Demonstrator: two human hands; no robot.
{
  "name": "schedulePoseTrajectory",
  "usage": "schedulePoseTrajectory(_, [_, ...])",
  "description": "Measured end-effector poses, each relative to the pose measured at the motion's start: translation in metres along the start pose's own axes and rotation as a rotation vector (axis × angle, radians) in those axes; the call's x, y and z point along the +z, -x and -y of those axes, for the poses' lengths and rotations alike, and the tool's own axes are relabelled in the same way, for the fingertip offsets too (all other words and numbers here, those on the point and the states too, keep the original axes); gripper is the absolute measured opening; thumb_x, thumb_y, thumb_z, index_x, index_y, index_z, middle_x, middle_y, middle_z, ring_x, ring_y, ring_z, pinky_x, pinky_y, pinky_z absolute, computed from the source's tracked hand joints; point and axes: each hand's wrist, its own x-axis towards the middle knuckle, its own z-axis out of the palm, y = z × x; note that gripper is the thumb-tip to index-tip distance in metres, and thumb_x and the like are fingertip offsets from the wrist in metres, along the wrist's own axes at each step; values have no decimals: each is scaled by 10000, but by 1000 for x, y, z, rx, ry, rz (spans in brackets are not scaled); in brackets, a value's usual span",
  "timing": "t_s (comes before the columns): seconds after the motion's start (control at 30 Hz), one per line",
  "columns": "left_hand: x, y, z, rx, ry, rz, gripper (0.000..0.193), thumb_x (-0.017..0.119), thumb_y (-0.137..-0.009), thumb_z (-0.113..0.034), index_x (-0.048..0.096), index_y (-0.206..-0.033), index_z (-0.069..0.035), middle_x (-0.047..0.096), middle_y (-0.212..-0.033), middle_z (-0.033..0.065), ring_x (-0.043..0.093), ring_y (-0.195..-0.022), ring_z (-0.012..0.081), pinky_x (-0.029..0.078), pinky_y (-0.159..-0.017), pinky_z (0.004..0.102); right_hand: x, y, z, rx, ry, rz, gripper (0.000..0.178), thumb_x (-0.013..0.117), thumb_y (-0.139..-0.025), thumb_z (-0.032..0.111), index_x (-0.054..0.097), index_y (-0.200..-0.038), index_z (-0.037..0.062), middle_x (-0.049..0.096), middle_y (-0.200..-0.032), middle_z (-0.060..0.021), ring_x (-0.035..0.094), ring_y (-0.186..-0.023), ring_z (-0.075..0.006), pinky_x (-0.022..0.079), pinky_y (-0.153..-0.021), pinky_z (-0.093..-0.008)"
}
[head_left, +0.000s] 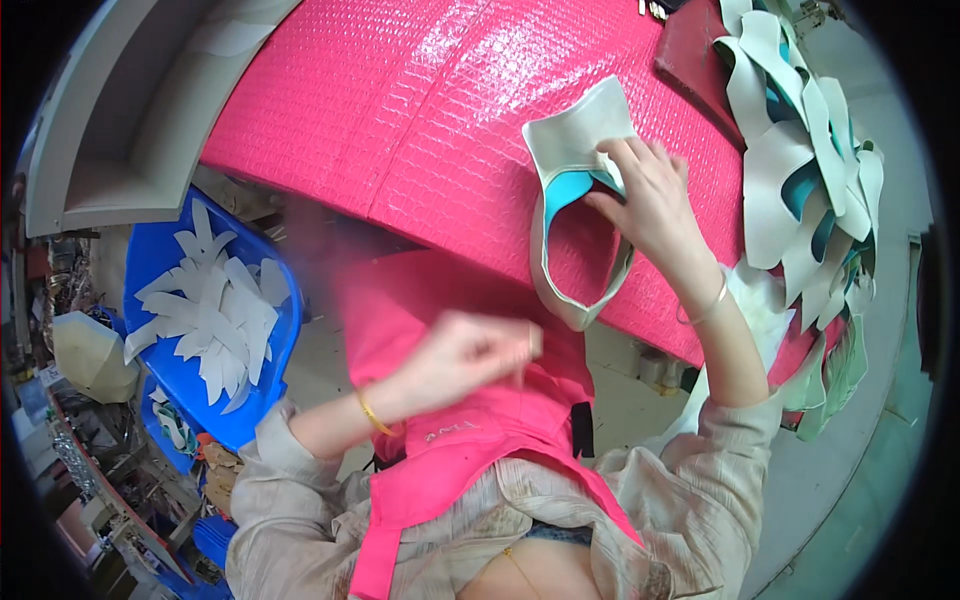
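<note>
A white shoe upper with a turquoise lining lies on the pink-covered table, its looped end hanging over the near edge. My right hand grips it at the middle, thumb inside the opening and fingers on the outer side. In front of my pink apron, off the table, my left hand is raised and blurred by motion. Its fingers are curled into a pinch. A small pale shape shows at the fingertips, too smeared to name.
More white and turquoise shoe uppers are heaped along the table's right side, beside a dark red board. To my left, a blue plastic container holds many white cut pieces. A grey open box stands at the far left.
</note>
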Motion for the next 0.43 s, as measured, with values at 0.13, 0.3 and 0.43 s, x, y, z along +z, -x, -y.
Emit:
schedulePoseTrajectory(0.13, [-38, -115, -80, 633, -1081, -775, 297, 646, -762, -220, 607, -932, 21, 613, -885, 167, 586, -797, 297, 454, -711, 355, 10, -15, 10, -89, 403, 139, 165, 611, -680, 109, 570, -832, 58, 579, -799, -76, 545, -838, -219, 397, -755, -307])
schedulePoseTrajectory(0.3, [-57, -168, -84, 284, -1020, -550, 361, 603, -774, -356, 614, -743, 4, 568, -632, 178, 582, -629, 317, 438, -595, 407, -26, 35, -5, -280, 54, 42, 110, 562, -638, 43, 542, -746, 51, 535, -773, -79, 537, -760, -226, 431, -690, -314])
schedulePoseTrajectory(0.43, [-51, -161, -88, 233, -1029, -569, 327, 573, -796, -334, 639, -814, -15, 594, -691, 190, 600, -675, 314, 444, -615, 413, -24, 65, -8, 37, 6, -44, 334, 586, -592, 13, 517, -916, 60, 540, -898, -93, 548, -821, -262, 453, -744, -345])
